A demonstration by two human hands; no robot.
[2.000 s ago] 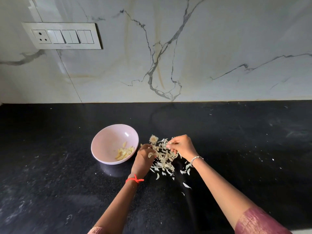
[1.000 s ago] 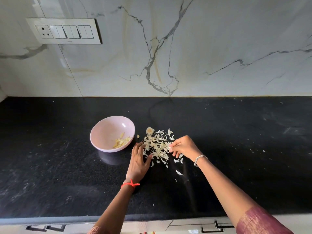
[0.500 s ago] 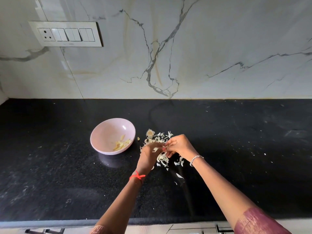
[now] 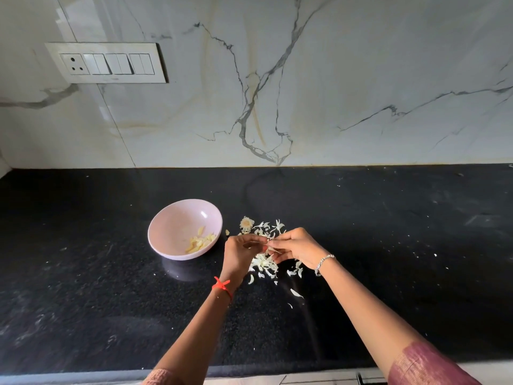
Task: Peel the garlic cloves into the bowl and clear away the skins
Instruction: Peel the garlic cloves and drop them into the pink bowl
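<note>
Item: 2 hands, left hand and right hand, fingertips curled and meeting above the skins, both pinching 1 thin pale sliver, skin or clove not discernible. Pink bowl just left of the left hand, holding peeled cloves; garlic root end behind the pile, loose flakes scattered toward the counter edge. Surround: black countertop, marble backsplash, switch panel upper left.

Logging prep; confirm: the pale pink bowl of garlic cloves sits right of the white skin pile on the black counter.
No: head view shows the pale pink bowl of garlic cloves left of the white skin pile on the black counter.
</note>
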